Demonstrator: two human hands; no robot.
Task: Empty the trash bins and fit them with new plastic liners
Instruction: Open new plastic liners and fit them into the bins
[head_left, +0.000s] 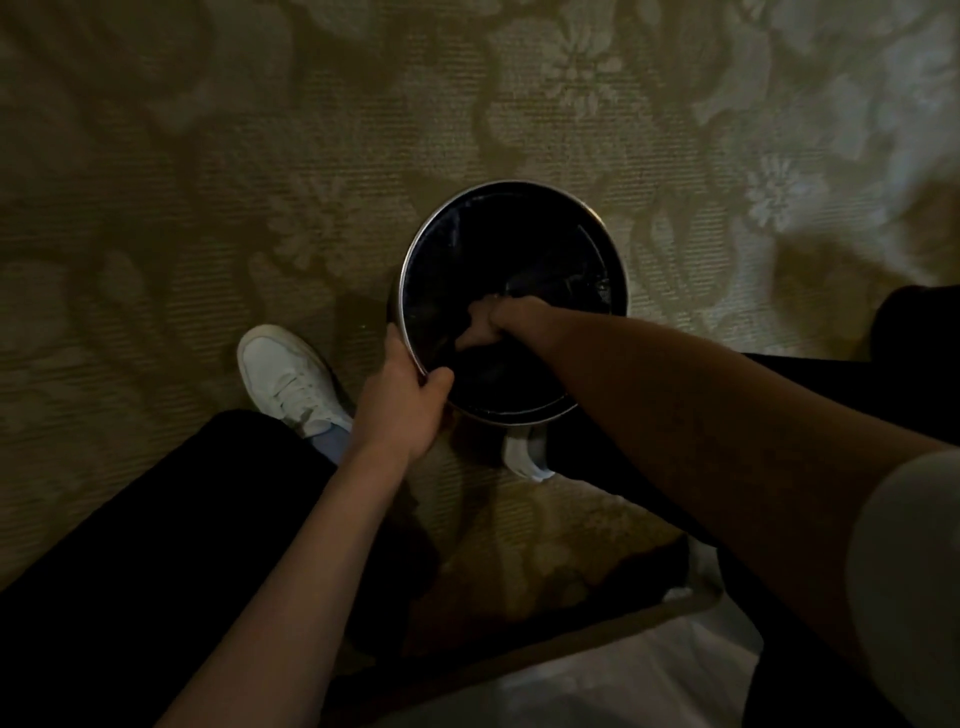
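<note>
Head view, looking straight down: a round trash bin (415, 243) with a bright metal rim stands on the carpet (208, 156) slightly right of the middle of the frame, its mouth facing the camera. A glossy black liner (519, 244) fills its inside, creased and catching small glints toward the right of the opening. The left hand (405, 400) comes up from the lower left and grips the rim at its lower left edge, thumb hooked over the inside and fingers wrapped down the outer wall. The right hand (483, 327) reaches in from the lower right, its forearm crossing the near right part of the rim; its fingers are curled into a fist round a bunched fold of the liner just below the middle of the opening, and creases run out from that grip toward the upper right. A white shoe (291, 379) sits on the carpet just left of the bin, beside the left hand, and the toe of a second white shoe (524, 457) shows just below the bin's near edge. Black trousers (130, 519) fill the lower left corner. A pale sleeve (909, 571) covers the right upper arm at the right edge. Along the bottom right lies a pale surface with a tan edge (571, 642); I cannot tell what it is. The carpet is olive with a large pale flower pattern.
</note>
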